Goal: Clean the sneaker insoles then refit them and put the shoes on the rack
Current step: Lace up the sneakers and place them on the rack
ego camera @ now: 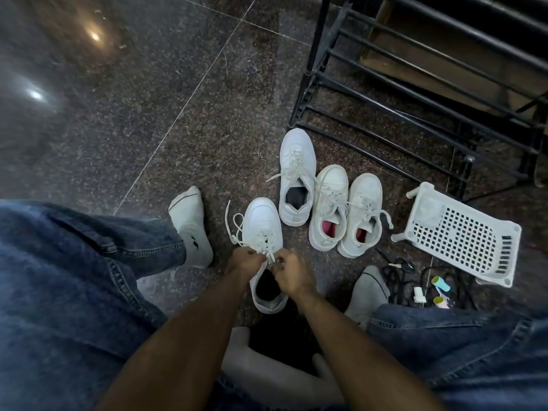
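A seated person's left hand [244, 260] and right hand [292, 275] meet over a smooth white leather sneaker [264, 247] on the speckled, polished stone floor [178, 129], the fingers [278, 262] of both pinching its flat white laces [237, 229] at the tongue. The shoe's long axis runs away from the person, rounded toe pointing toward the far edge of the floor, dark insole showing in the heel opening. Beyond it lie three more white sneakers [329, 200], toes the same way, near a black metal-bar rack [400, 84] and a tipped white perforated plastic basket [456, 235].

The person wears dark blue jeans [74, 277] and white socks [191, 229], with bare forearms.
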Demonstrator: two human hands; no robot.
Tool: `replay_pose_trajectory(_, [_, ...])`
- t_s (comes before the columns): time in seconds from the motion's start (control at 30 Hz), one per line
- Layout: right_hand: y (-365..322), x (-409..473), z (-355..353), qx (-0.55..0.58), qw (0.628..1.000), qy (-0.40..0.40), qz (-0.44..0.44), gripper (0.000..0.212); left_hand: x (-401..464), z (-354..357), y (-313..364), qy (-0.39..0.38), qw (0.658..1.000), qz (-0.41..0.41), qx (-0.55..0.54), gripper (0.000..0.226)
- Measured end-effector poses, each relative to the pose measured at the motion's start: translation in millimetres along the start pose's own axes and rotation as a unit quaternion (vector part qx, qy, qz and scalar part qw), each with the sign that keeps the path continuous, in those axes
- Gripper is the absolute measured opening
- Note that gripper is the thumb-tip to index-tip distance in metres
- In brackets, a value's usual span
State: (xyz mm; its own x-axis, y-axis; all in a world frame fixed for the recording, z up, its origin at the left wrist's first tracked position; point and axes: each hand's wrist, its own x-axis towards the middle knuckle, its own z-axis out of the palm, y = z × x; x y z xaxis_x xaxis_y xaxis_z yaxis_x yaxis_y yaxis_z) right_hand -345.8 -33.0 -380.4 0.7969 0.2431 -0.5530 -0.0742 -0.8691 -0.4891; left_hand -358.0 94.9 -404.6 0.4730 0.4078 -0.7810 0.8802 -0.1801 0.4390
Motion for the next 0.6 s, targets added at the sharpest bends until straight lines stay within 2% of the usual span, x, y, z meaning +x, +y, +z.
replay_pose_trajectory(0.07, [-3.2, 1.8, -1.2, 0.032, 0.999, -0.009, 0.004, 0.009, -1.6, -2.9, 9.9, 0.017, 0.996, -0.011, -0.082, 0.023])
replay_pose_trajectory(0.1, [-4.8, 2.6, -3.6, 0.074, 0.997, -0.022, 0.013, 0.017, -3.9, -5.6, 18.3, 0.02, 0.989, -0.025, -0.143, 0.017])
replay_pose_trajectory(0.17, [-9.6, 2.3, -15.3, 0.202, 0.977, -0.056, 0.038, 0.03, -10.4, -12.2, 39.5, 0.003, 0.956, -0.04, -0.291, 0.015])
replay_pose_trajectory(0.23, [-14.1, 2.5, -34.5, 0.293, 0.951, -0.083, 0.054, 0.025, -17.0, -22.3, 63.9, -0.003, 0.917, -0.024, -0.399, 0.013])
replay_pose_trajectory(0.3, [-17.2, 4.2, -57.9, 0.331, 0.939, -0.085, 0.036, 0.016, -21.7, -33.7, 86.9, 0.02, 0.904, 0.026, -0.425, 0.01])
replay_pose_trajectory(0.4, [-23.5, 8.6, -94.2, 0.39, 0.919, -0.052, -0.005, 0.027, -27.7, -48.0, 111.4, 0.061, 0.899, 0.105, -0.421, 0.018])
replay_pose_trajectory(0.53, [-33.7, 13.9, -136.3, 0.423, 0.906, 0.007, -0.031, 0.027, -31.1, -57.4, 126.0, 0.06, 0.884, 0.14, -0.443, 0.027])
replay_pose_trajectory(0.6, [-31.6, 17.4, -144.4, 0.39, 0.92, 0.009, -0.03, 0.027, -33.3, -57.8, 128.2, 0.056, 0.885, 0.147, -0.438, 0.027])
